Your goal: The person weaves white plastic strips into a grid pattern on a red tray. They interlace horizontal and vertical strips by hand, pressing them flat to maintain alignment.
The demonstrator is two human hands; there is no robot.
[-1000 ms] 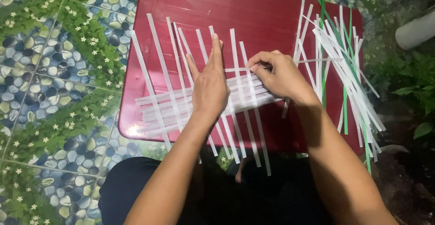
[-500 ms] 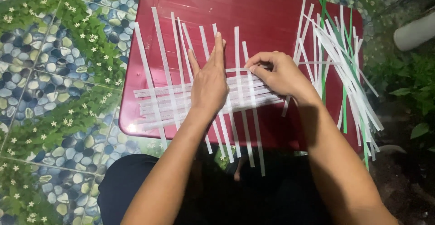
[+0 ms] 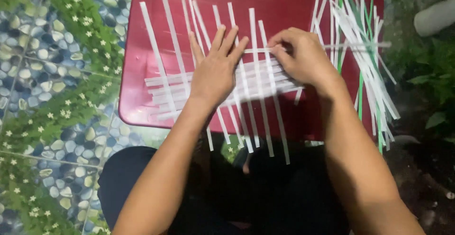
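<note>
Left hand (image 3: 215, 71) lying flat, pressing woven white strips (image 3: 166, 85) mid-table; right hand (image 3: 303, 57) pinching a crosswise strip (image 3: 360, 46) running toward the red table's (image 3: 284, 3) right edge.

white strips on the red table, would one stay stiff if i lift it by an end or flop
Probably flop: each white strip is long, thin and flat, and some overhang the red table edge. Likely very light, since the left hand lies flat on them.
</note>
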